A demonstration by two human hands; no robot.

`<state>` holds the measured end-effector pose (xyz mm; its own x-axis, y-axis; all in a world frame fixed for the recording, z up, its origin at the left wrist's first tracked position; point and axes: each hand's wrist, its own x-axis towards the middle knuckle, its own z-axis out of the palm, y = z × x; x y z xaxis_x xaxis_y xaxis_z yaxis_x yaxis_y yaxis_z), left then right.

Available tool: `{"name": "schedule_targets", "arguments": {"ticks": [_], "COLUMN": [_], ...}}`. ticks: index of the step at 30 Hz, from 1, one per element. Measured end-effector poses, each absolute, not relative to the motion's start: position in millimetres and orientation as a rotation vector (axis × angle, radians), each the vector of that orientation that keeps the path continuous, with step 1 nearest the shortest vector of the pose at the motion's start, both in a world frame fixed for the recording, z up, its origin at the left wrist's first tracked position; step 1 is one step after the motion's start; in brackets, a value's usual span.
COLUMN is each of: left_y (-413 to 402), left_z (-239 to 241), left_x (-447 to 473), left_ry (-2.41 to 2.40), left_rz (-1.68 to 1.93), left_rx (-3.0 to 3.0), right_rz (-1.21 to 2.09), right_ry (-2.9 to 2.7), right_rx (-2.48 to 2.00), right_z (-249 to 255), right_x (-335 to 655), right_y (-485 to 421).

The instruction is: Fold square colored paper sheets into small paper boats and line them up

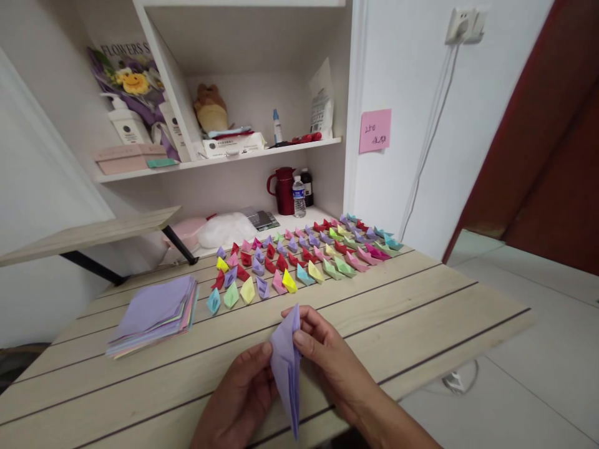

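A folded piece of purple origami paper (285,368) is held upright between my two hands above the front of the table. My left hand (246,386) pinches its left edge, thumb towards me. On the other side, my right hand (322,349) grips the upper right edge between thumb and fingers. The paper is long and pointed at both ends, with several layers showing along its right side. Beyond it stand rows of small folded paper boats (269,265) in many colours. A stack of square coloured paper (152,312), purple on top, lies to the left.
The wooden table (421,324) has dark grooves and ends on the right above a tiled floor. A small raised shelf (93,234) stands at the back left. Behind are a red jug (284,192), a water bottle (299,198) and a plastic bag (229,229).
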<state>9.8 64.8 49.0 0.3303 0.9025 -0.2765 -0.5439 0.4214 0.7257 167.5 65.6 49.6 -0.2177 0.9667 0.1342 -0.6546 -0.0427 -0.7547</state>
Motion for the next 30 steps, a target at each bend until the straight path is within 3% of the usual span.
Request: {"name": "schedule_targets", "arguments": {"ticks": [16,24,30], "left_y": [64,59,50], "left_z": [46,46,32], "left_x": [11,17,17], "left_ry": [0.732,0.738,0.897], "left_rz": [1.061,1.058,1.139], "left_rx": [0.615,0.759,0.904], "right_rz": [1.626,1.581,1.202], "right_ry": [-0.883,-0.964,-1.409], "right_rx": [-0.491,-0.707,-1.049], "right_z": [45,47,36], "right_x": [166,164,175], "right_y": [68,65,57]}}
